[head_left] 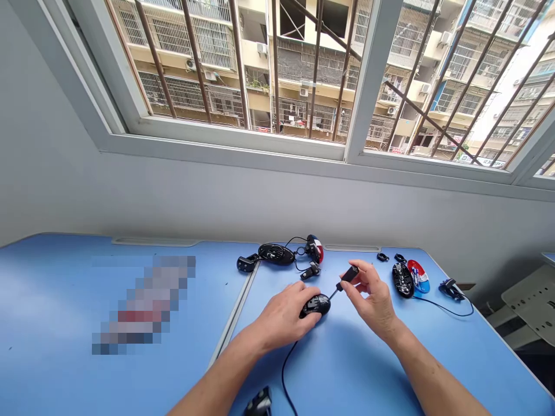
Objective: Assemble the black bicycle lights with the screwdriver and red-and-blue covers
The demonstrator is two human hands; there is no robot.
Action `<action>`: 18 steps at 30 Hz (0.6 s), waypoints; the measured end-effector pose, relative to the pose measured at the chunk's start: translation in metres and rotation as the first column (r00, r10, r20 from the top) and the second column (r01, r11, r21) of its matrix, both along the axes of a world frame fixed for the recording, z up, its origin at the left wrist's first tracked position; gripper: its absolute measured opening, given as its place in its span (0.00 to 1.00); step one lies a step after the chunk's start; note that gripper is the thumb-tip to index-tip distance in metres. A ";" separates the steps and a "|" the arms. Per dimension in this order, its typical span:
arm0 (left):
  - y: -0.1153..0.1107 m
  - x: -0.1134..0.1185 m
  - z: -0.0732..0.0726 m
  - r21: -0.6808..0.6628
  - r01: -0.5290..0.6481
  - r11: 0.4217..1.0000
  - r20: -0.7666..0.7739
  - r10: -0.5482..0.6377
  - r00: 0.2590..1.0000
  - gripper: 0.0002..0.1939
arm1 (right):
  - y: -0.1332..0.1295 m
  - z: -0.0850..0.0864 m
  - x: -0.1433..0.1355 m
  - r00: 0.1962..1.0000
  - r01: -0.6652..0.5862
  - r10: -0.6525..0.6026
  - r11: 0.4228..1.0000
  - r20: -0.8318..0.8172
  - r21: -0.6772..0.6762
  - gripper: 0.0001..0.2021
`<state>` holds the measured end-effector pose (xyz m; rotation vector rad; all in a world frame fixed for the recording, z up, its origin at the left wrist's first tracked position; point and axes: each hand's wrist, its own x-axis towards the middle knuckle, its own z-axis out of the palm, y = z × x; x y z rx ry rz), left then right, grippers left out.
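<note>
The left hand (288, 312) clasped a glossy black oval plastic shell (319, 304), seemingly light, stiff, slippery, best held by its sides, while the right hand (373, 297) pinched a thin-shafted, black-handled screwdriver (348, 278).

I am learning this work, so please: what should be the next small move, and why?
Perhaps turn the screwdriver gently: the right hand grips it, its far end seems to meet the black shell, and the left hand holds that shell.

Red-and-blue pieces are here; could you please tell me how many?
2: one piece beyond and left of the right hand, by black parts; another piece right of that hand, by a black shell. The pixelated patch may hide more.
</note>
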<state>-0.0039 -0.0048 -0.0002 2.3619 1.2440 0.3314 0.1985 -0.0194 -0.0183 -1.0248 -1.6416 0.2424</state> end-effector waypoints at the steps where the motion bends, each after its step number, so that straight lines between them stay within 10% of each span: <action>1: 0.000 0.001 0.000 0.000 -0.002 1.000 -0.001 0.002 1.000 0.18 | 0.000 0.000 0.000 1.000 0.005 -0.005 1.000 0.003 0.003 0.16; 18: 0.003 0.006 -0.007 0.081 0.000 0.997 -0.020 0.001 1.000 0.15 | -0.003 0.005 -0.001 0.994 -0.043 0.037 0.998 0.104 0.056 0.17</action>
